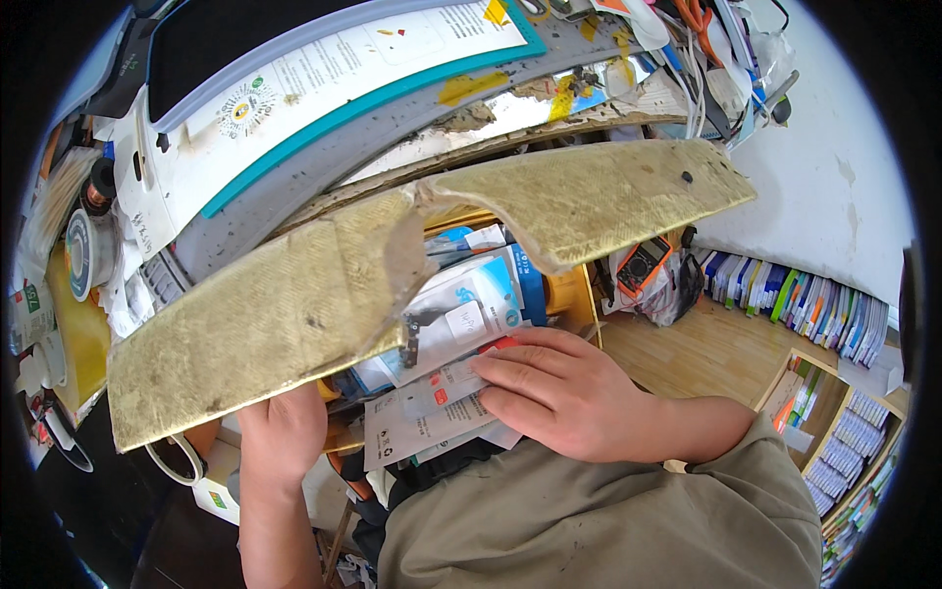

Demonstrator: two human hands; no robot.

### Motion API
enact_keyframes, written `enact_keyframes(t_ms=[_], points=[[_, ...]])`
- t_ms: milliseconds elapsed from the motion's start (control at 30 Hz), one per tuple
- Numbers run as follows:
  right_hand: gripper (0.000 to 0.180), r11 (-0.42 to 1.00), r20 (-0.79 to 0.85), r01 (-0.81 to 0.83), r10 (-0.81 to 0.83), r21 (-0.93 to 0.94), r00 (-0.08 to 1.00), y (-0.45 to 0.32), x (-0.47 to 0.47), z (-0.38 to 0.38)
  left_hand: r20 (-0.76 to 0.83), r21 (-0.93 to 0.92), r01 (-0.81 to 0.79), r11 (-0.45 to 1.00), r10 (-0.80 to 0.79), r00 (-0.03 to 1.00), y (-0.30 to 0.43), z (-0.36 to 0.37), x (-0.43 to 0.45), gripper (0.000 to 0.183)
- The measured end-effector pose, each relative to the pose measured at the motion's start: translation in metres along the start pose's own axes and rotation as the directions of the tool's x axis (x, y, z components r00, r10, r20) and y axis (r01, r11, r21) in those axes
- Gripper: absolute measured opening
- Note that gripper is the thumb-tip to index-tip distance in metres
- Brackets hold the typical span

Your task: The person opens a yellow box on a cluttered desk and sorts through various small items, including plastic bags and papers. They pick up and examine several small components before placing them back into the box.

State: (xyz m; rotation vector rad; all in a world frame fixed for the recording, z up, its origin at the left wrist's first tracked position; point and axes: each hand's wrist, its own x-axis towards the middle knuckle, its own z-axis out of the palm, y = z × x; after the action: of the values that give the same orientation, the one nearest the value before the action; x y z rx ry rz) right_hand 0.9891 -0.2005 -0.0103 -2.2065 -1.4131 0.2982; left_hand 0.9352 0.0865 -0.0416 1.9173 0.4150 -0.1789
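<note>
My right hand (563, 390) rests with its fingers on printed plastic packets (427, 412) in an open yellow drawer (589, 302) below the worn, yellowish edge panel (257, 324) of a workbench. Its fingertips touch the packets; whether they pinch one is hard to tell. My left hand (287, 427) reaches up under the panel at the drawer's left side, its fingers hidden by the panel. Farther in the drawer lie a white and blue packet (478, 294) with a handwritten label and a small black part on it, and a blue package (531, 283).
On the bench lies a white printed mat (331, 81) with a teal edge. Spools (85, 247) stand at the left, cables and tools at the upper right. An orange multimeter (642, 265) lies beyond the drawer. Rows of thin packages (795, 302) and a wooden shelf box (831, 434) are at the right.
</note>
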Motion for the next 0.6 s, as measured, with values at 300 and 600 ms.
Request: enact_keyframes(t_ms=[300,600], points=[[0.027,0.999,0.029,0.016,-0.017,0.031,0.999,0.001,-0.002,-0.001,0.048,-0.055,-0.012,0.998,0.015,0.999,0.018,0.013,0.006,0.034],[0.014,0.999,-0.003,0.042,-0.042,0.024,0.999,0.000,-0.006,-0.002,0.056,0.034,-0.009,0.999,0.007,0.998,0.031,0.016,0.016,0.038]])
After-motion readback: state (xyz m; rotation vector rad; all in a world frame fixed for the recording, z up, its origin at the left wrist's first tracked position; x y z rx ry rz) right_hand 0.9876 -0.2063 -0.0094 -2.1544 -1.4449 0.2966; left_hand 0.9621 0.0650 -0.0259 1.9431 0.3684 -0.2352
